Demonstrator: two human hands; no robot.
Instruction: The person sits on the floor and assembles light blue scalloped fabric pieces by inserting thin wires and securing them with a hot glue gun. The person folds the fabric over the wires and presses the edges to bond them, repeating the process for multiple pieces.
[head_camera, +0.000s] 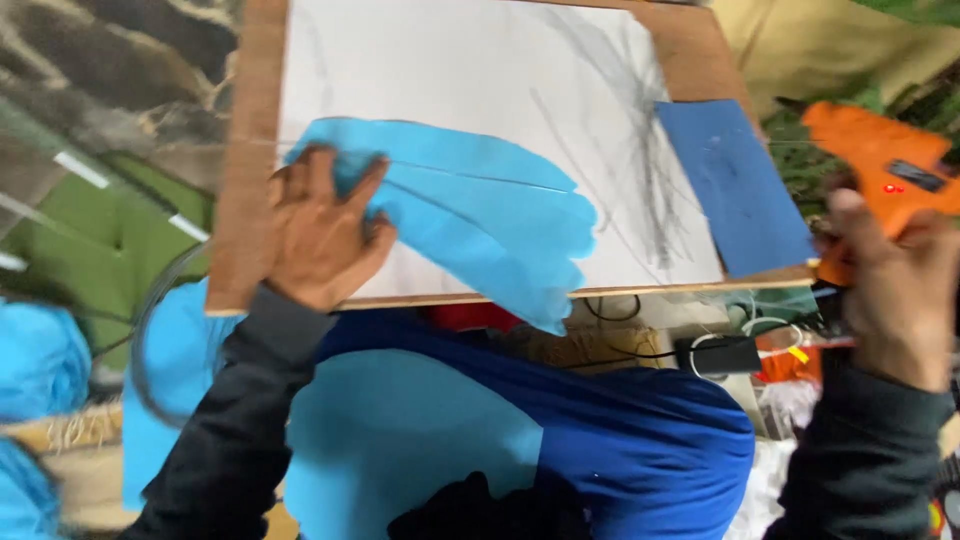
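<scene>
We press our left hand (322, 232) flat, fingers spread, on the near-left end of the light blue paper cutout (470, 215), holding it down rather than gripping it. The cutout lies on the white sheet (450, 70), its pointed lower tip hanging just past the sheet's near edge. The sheet carries grey pencil strokes on the side away from that hand and rests on a brown wooden board (258, 150), which frames it on all visible sides.

Beside the sheet, on the board's far-right part, lies 1 dark blue rectangle of paper (735, 185), touching the sheet's edge. Beyond that rectangle, off the board, our right hand (900, 295) is closed around the handle of an orange glue gun (880, 165), whose body shows a small red light.

Below the board's near edge we see dark blue cloth (640, 430), another light blue sheet (400, 430) over it, and a black power adapter (718, 353) with white cables.
</scene>
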